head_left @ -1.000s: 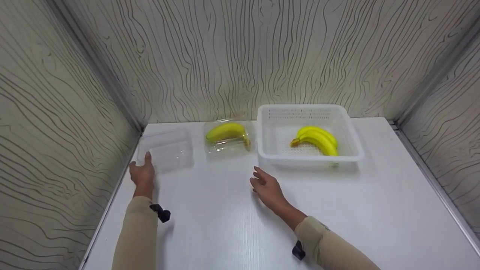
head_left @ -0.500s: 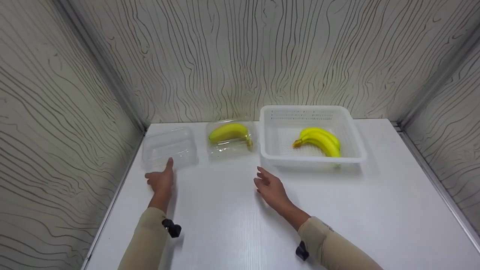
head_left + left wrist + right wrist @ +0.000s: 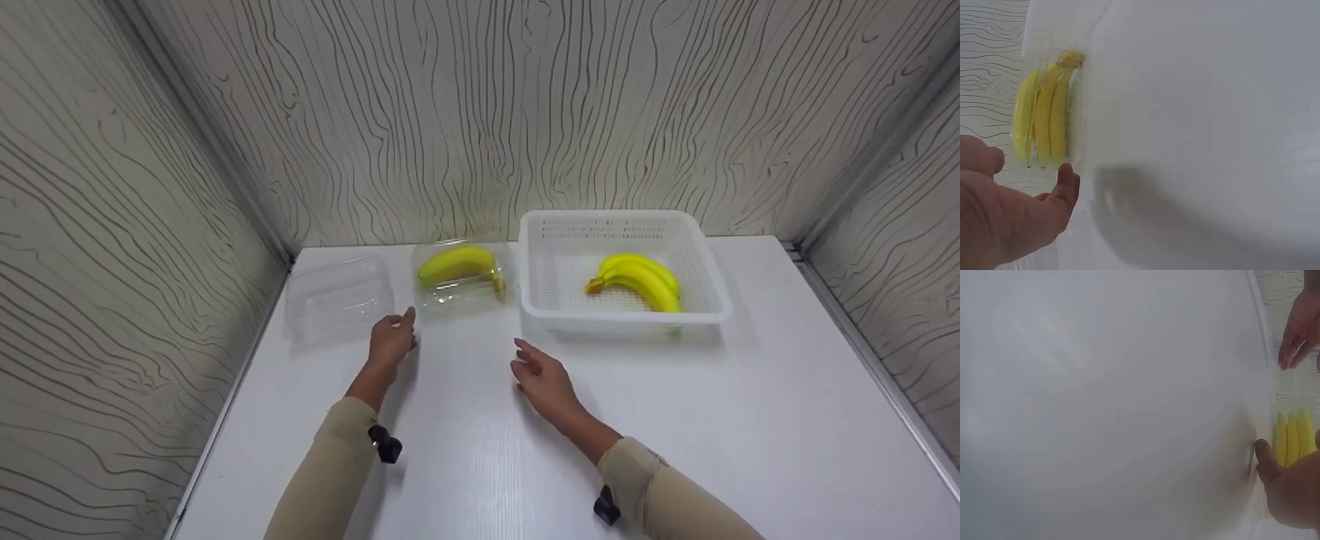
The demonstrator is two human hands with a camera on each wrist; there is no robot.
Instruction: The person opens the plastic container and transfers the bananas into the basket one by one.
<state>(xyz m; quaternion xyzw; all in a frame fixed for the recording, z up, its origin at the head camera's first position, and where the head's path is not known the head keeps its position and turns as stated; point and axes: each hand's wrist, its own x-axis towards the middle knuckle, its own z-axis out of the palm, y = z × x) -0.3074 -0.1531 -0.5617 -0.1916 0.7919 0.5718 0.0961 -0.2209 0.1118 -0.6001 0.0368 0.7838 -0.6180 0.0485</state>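
Just in front of the gap between two clear plastic boxes is my left hand (image 3: 391, 339), its fingers loosely bent and holding nothing. The middle clear box (image 3: 450, 306) has a bunch of bananas (image 3: 457, 266) in it; in the left wrist view these bananas (image 3: 1050, 118) lie just beyond the fingertips. Another clear box (image 3: 341, 296), with nothing visible in it, stands to the left. My right hand (image 3: 544, 379) hovers over the table in front of the white basket (image 3: 622, 317), fingers relaxed, nothing held. Inside the basket lies another bunch of bananas (image 3: 649, 283).
The white table (image 3: 465, 465) is bounded by wood-grain patterned panels (image 3: 465, 127) at the back and both sides. The basket stands near the back edge, close beside the middle box.
My left hand has moved right from the left box's outer side, along its front, to near the middle box. The right hand has stayed almost still.
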